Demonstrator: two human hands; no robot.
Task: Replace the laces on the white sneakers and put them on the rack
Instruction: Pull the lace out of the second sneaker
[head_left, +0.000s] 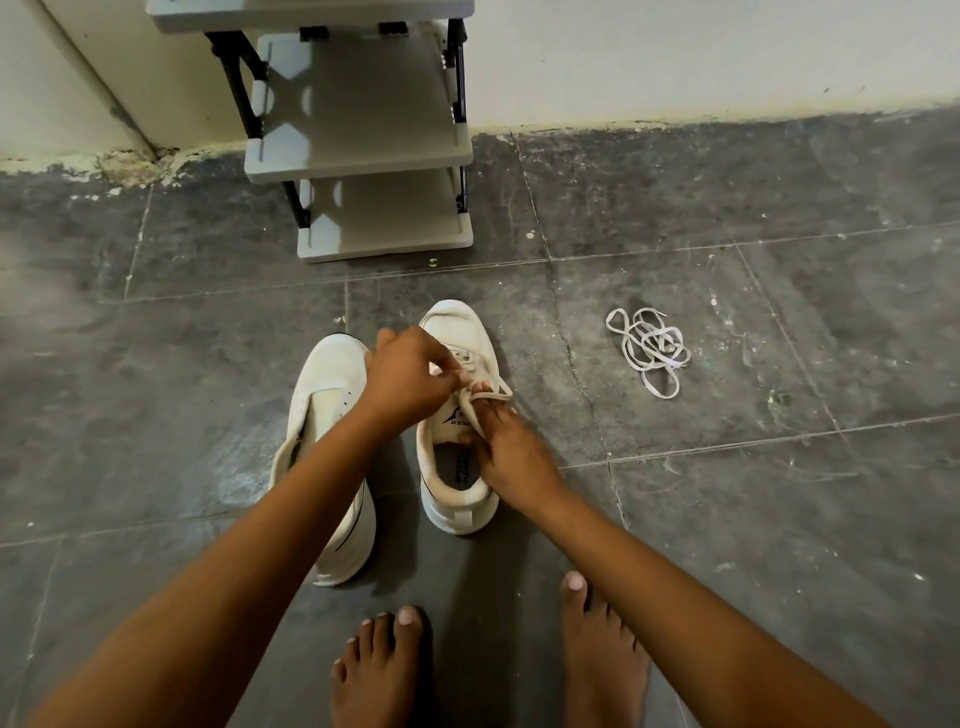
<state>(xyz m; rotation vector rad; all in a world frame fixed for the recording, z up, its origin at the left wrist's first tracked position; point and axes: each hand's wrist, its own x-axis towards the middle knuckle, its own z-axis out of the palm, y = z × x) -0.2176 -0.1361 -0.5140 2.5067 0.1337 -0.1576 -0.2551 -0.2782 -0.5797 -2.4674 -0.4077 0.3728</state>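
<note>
Two white sneakers stand side by side on the dark tiled floor, toes pointing away from me. The left sneaker (332, 395) has no lace that I can see and my left forearm crosses it. The right sneaker (457, 483) still carries a cream lace (491, 392). My left hand (405, 379) pinches that lace above the tongue. My right hand (511, 452) grips the shoe's tongue and collar, and a loop of lace lies over its fingertips. A loose bundle of white laces (652, 345) lies on the floor to the right.
A white shoe rack (363, 156) with black side frames stands against the wall straight ahead, its shelves bare. My bare feet (384, 670) are on the floor just behind the sneakers. Dark floor tiles stretch out on both sides.
</note>
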